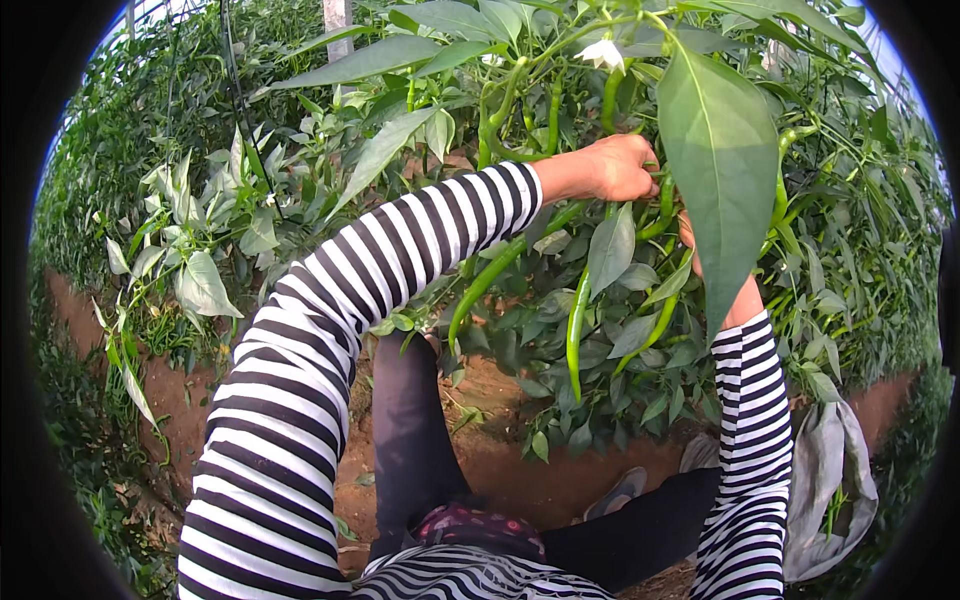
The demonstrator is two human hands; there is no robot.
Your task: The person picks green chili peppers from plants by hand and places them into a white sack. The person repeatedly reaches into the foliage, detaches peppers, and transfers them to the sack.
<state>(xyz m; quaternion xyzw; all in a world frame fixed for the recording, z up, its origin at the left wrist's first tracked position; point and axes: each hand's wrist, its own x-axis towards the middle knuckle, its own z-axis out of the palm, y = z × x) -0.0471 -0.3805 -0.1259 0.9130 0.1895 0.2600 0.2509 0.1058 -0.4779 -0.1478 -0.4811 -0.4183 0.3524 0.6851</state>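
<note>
My left hand [626, 169] reaches across into a pepper plant, its fingers curled at the green stems; what lies inside them is hidden. Just right of it and lower, my right hand [688, 236] is mostly covered by a large pepper leaf [720, 142], so its fingers cannot be made out. Long green chili peppers hang about both hands: one curved pepper [487, 277] below my left forearm, a straighter pepper [577, 326] under my left hand, and another pepper [660, 330] below my right hand. A white pepper flower [602, 52] is above my left hand.
A whitish sack [817, 487] with a few green peppers inside stands at the lower right, beside my right arm. Dense pepper plants [187, 202] rise on the left, with thin strings among them. Brown soil [495, 465] shows between my legs. A pale post [339, 30] stands behind the plants.
</note>
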